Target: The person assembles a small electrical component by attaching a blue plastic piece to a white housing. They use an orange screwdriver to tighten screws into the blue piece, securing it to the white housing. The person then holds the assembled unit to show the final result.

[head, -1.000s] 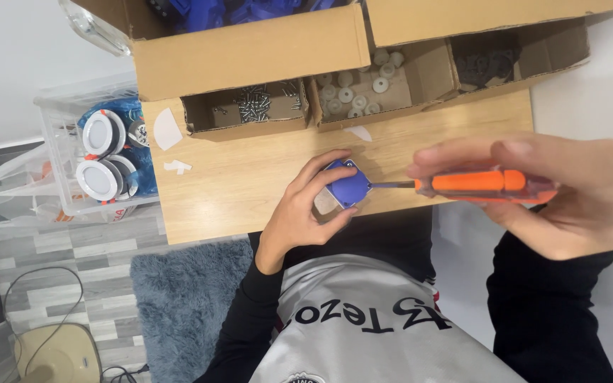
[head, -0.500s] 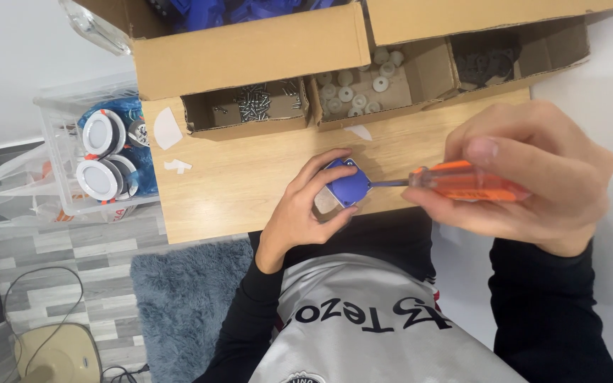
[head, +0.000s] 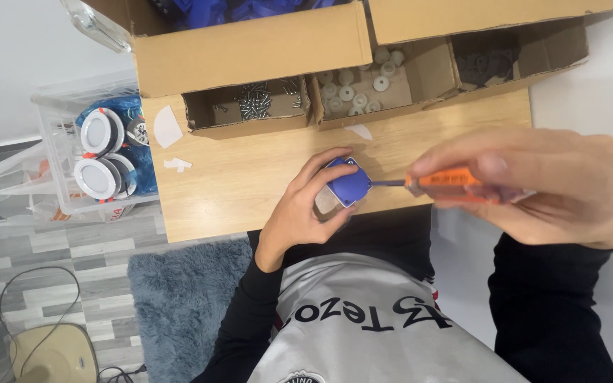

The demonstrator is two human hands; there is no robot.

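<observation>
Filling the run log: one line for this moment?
left hand: holds blue part | right hand: grips orange screwdriver, tip at part | wooden table | screw box

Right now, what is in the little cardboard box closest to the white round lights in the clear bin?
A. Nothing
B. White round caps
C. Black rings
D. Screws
D. The leftmost small cardboard box holds a pile of small metal screws; the white round pieces sit in the next box over.
</observation>
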